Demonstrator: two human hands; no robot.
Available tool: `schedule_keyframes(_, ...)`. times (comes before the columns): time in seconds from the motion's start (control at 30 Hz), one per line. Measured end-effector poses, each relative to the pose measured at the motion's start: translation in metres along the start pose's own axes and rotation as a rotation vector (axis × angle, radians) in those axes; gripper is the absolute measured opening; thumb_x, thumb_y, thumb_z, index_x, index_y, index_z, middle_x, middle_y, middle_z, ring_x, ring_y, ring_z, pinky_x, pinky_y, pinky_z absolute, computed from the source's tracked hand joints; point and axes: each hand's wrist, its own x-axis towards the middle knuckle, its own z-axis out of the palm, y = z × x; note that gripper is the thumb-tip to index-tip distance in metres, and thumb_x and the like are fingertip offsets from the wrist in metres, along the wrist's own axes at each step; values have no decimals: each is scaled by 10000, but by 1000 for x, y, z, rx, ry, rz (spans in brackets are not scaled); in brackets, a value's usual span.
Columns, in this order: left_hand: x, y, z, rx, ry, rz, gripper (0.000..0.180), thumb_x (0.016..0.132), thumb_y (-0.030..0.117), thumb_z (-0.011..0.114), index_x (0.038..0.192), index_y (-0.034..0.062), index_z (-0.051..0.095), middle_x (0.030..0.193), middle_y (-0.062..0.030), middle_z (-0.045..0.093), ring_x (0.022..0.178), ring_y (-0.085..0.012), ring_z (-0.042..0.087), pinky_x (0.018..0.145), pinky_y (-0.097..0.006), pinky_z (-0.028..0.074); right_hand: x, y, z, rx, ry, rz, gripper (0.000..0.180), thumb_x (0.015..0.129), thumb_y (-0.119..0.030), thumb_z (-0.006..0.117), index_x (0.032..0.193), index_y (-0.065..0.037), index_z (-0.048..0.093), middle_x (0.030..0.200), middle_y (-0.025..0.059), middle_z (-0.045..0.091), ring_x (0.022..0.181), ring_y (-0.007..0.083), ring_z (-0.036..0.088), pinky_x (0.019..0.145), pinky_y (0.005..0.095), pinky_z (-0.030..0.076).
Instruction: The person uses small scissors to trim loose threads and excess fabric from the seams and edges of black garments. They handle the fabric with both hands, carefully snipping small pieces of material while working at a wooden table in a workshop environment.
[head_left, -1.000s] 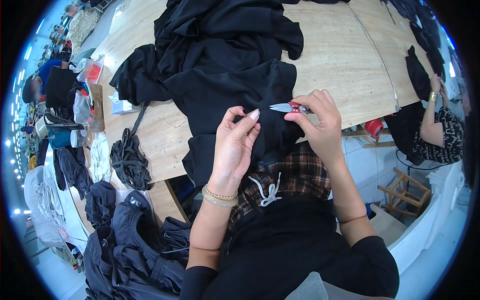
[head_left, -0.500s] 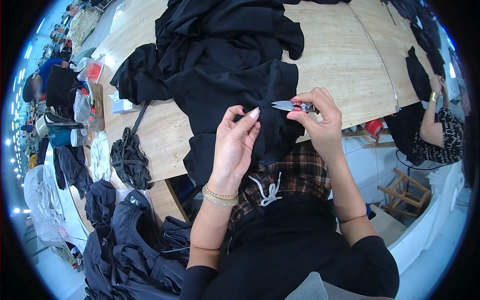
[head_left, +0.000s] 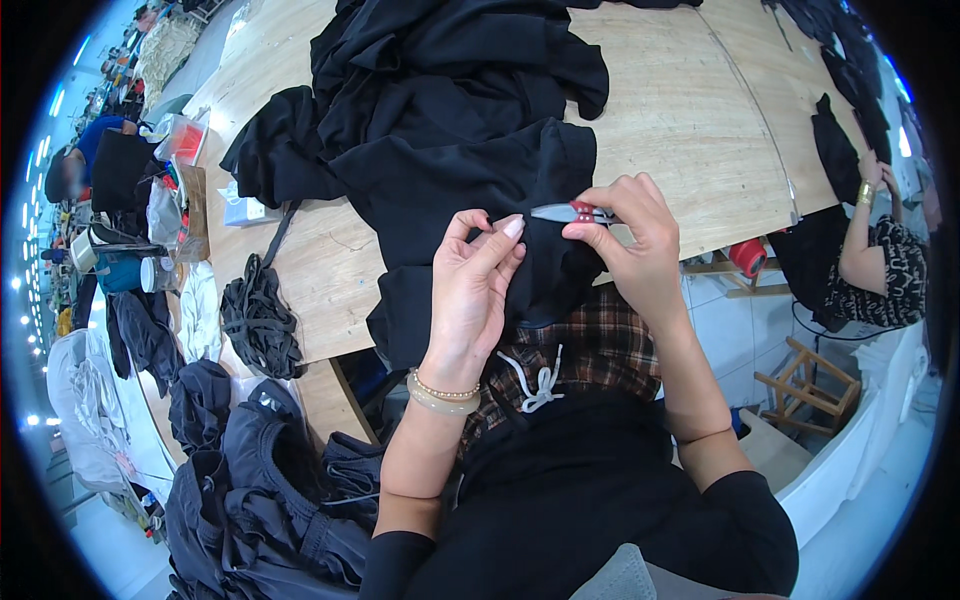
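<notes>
My right hand (head_left: 645, 235) grips a pair of thread snips (head_left: 560, 213) with red handles, their pointed metal blades aimed left and now looking pressed together. Just left of the tips, my left hand (head_left: 475, 270) is raised with thumb and forefinger in a pinch; whatever lies between them is too small to make out. Bracelets circle that wrist. Behind and beneath both hands spreads a black garment (head_left: 450, 190), draped over the table edge onto my lap and bunched toward the far side.
The pale wooden table (head_left: 680, 110) extends far and right. On its left lies a bundle of dark straps (head_left: 262, 320); below that is a heap of dark garments (head_left: 270, 490). Another person's arm (head_left: 865, 235) shows at the far right, above a wooden stool (head_left: 810, 385).
My right hand has brought the snips slightly left, closer to my left fingertips. Their blades, parted before, now look closed. My left hand has barely moved.
</notes>
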Motion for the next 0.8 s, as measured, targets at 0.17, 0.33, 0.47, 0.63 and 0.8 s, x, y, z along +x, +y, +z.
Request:
schedule_keyframes(0.17,2,1,0,20,35,10,208,926,-6,689,988,87,514,1031,-107,686,869,-112,659,826,-237,559,2,3,-3,15,-1,11,260,712,-173,849,889,-41,712,786,38,645,744,220,503,651,329,426)
schedule_keyframes(0.33,0,1,3,65,25,32,204,924,0,695,977,91,520,1009,-91,690,850,-104,660,823,-231,556,4,0,-2,-30,-32,-29,280,704,-197,852,886,-42,705,787,39,643,746,222,499,650,332,423)
schedule_keyframes(0.47,1,2,5,81,32,52,188,925,4,695,974,91,536,981,-68,691,841,-99,659,808,-216,551,5,1,-4,-20,-26,-38,301,698,-214,853,890,-42,699,790,40,642,742,227,500,654,335,424)
schedule_keyframes(0.63,0,2,6,111,34,77,199,922,0,699,989,80,529,984,-92,695,842,-108,660,806,-224,556,6,-1,-2,-41,-34,-53,299,696,-217,852,882,-43,696,795,40,641,739,230,502,658,336,424)
schedule_keyframes(0.8,0,3,8,149,47,100,226,917,-14,699,963,86,502,993,-112,702,821,-103,661,818,-238,561,8,-2,-5,-66,-58,-54,287,693,-209,850,868,-43,695,798,40,644,740,231,506,668,342,427)
